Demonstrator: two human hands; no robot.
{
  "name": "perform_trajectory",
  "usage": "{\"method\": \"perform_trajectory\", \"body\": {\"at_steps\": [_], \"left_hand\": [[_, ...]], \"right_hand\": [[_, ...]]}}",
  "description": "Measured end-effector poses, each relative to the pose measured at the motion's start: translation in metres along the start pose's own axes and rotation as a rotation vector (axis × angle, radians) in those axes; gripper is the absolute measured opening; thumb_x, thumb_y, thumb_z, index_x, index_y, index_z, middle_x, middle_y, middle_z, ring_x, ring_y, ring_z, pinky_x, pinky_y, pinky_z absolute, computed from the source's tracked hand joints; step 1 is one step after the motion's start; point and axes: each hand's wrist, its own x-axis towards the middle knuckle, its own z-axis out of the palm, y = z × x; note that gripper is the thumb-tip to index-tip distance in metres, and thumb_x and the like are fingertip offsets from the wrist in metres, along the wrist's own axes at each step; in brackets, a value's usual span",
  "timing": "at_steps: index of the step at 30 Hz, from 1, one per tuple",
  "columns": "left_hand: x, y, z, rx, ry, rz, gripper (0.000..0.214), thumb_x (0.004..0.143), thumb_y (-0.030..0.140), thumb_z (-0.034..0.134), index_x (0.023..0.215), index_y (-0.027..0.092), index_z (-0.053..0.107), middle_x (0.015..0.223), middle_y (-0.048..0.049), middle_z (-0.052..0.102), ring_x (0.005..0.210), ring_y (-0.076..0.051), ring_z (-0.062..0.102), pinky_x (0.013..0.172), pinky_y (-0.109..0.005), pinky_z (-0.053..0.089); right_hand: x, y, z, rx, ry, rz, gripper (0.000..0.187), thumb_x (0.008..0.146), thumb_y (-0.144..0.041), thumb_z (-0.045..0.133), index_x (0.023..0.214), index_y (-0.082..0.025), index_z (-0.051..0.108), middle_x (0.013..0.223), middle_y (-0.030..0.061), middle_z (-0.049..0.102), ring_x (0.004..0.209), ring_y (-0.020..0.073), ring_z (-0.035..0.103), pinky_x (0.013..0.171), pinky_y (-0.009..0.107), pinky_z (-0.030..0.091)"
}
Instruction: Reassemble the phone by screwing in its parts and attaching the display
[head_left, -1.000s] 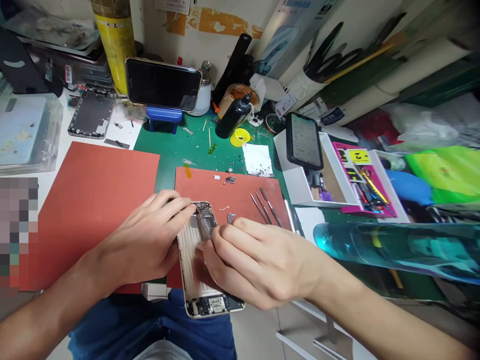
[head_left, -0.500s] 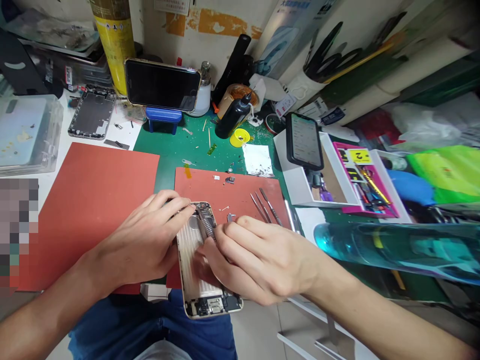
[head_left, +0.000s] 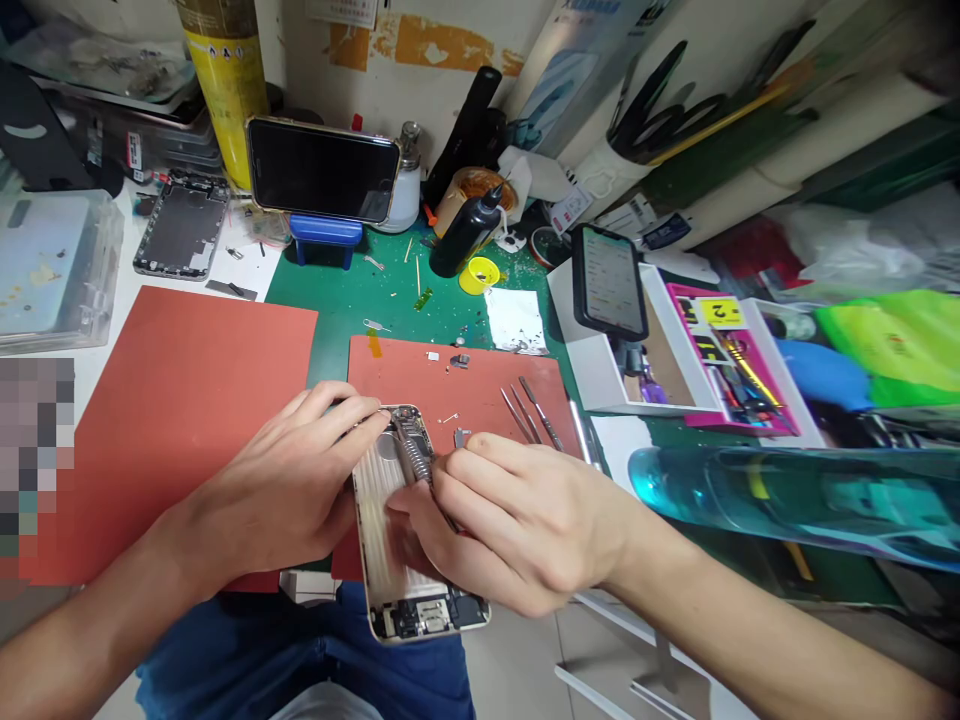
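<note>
An opened phone housing [head_left: 390, 540], gold-rimmed with bare metal inside, lies lengthwise at the near edge of a small red mat [head_left: 465, 385]. My left hand [head_left: 292, 480] grips its upper left edge, fingers curled over the top corner. My right hand [head_left: 517, 520] is pinched shut on a thin metal tool [head_left: 414, 455] whose knurled shaft points into the housing's upper part. The tool's tip is hidden among the parts there. Its lower end, with circuit parts showing, overhangs the desk edge above my lap.
Tweezers and a spudger [head_left: 529, 412] lie on the small red mat beside tiny loose parts [head_left: 460, 360]. A bigger red mat [head_left: 180, 400] lies left. Behind stand a phone on a blue stand [head_left: 322, 170], a black bottle [head_left: 469, 230], another phone [head_left: 609, 282] over white trays and an empty housing [head_left: 182, 223].
My right hand has shifted slightly up and left with the tool over the housing. The left hand and the housing have barely moved.
</note>
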Motion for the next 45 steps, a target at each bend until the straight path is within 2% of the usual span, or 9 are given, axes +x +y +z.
{"method": "perform_trajectory", "body": {"at_steps": [3,7,11,16,19,25,32,37,45], "left_hand": [[0.0002,0.0001,0.0002,0.019,0.002,0.006,0.041,0.104,0.016,0.050,0.144,0.012,0.057,0.142,-0.0149,0.065,0.131,-0.032,0.052,0.109,-0.050,0.055],[-0.0007,-0.0001,0.0001,0.012,-0.002,0.009,0.040,0.104,0.018,0.051,0.142,0.011,0.058,0.141,-0.0151,0.065,0.131,-0.032,0.051,0.109,-0.051,0.054],[-0.0013,0.0002,0.0002,0.025,-0.002,0.011,0.042,0.103,0.016,0.051,0.144,0.011,0.057,0.142,-0.0154,0.064,0.132,-0.032,0.050,0.110,-0.051,0.054],[-0.0004,0.0009,0.0001,0.022,-0.006,0.009,0.040,0.104,0.017,0.051,0.143,0.010,0.057,0.141,-0.0156,0.065,0.130,-0.031,0.051,0.108,-0.051,0.054],[-0.0008,0.0005,0.0002,0.031,-0.004,0.017,0.043,0.103,0.016,0.052,0.144,0.009,0.057,0.141,-0.0157,0.064,0.130,-0.032,0.050,0.109,-0.051,0.054],[-0.0010,-0.0006,0.0013,0.050,-0.003,0.014,0.044,0.104,0.017,0.050,0.147,0.010,0.055,0.144,-0.0159,0.063,0.132,-0.032,0.050,0.110,-0.051,0.054],[-0.0015,-0.0010,0.0014,0.072,-0.010,0.019,0.045,0.104,0.017,0.049,0.148,0.010,0.054,0.144,-0.0154,0.063,0.133,-0.032,0.050,0.112,-0.051,0.053],[-0.0014,-0.0012,0.0010,0.072,-0.018,0.019,0.045,0.103,0.015,0.049,0.147,0.010,0.055,0.144,-0.0152,0.063,0.133,-0.032,0.050,0.112,-0.051,0.053],[-0.0020,0.0002,0.0007,0.071,-0.005,0.025,0.044,0.102,0.014,0.052,0.146,0.010,0.057,0.142,-0.0165,0.064,0.132,-0.032,0.051,0.111,-0.052,0.055]], "right_hand": [[-0.0006,0.0002,0.0010,-0.004,0.001,-0.006,0.012,0.093,-0.018,0.075,0.082,-0.020,0.069,0.067,0.0006,0.053,0.066,0.0182,0.045,0.056,0.038,0.037],[-0.0010,0.0004,0.0020,0.019,0.031,0.009,0.020,0.090,-0.020,0.078,0.074,-0.022,0.067,0.060,-0.0013,0.047,0.061,0.0178,0.042,0.052,0.038,0.033],[-0.0011,0.0004,0.0031,0.011,0.027,0.006,0.011,0.088,-0.020,0.081,0.081,-0.020,0.072,0.066,0.0016,0.056,0.065,0.0185,0.047,0.053,0.037,0.034],[-0.0012,0.0008,0.0038,-0.005,0.051,0.017,0.019,0.092,-0.021,0.076,0.076,-0.023,0.066,0.061,-0.0025,0.046,0.060,0.0169,0.041,0.053,0.037,0.035],[-0.0018,0.0016,0.0041,-0.027,0.034,0.014,0.014,0.092,-0.019,0.075,0.081,-0.022,0.067,0.065,-0.0013,0.050,0.063,0.0172,0.044,0.054,0.037,0.036],[-0.0040,0.0017,0.0071,0.018,0.061,0.001,0.024,0.092,-0.022,0.076,0.073,-0.024,0.061,0.064,-0.0018,0.047,0.063,0.0172,0.042,0.054,0.037,0.033],[-0.0031,0.0040,0.0066,-0.036,0.050,0.005,0.022,0.096,-0.019,0.073,0.076,-0.023,0.066,0.064,-0.0010,0.050,0.064,0.0171,0.044,0.055,0.036,0.035],[-0.0046,0.0021,0.0082,-0.023,0.084,0.011,0.020,0.088,-0.013,0.079,0.074,-0.021,0.068,0.059,-0.0034,0.045,0.058,0.0164,0.040,0.052,0.037,0.028],[-0.0031,0.0019,0.0102,-0.008,0.093,-0.006,0.025,0.092,-0.015,0.077,0.071,-0.022,0.065,0.062,-0.0018,0.047,0.062,0.0167,0.042,0.054,0.037,0.033]]}}
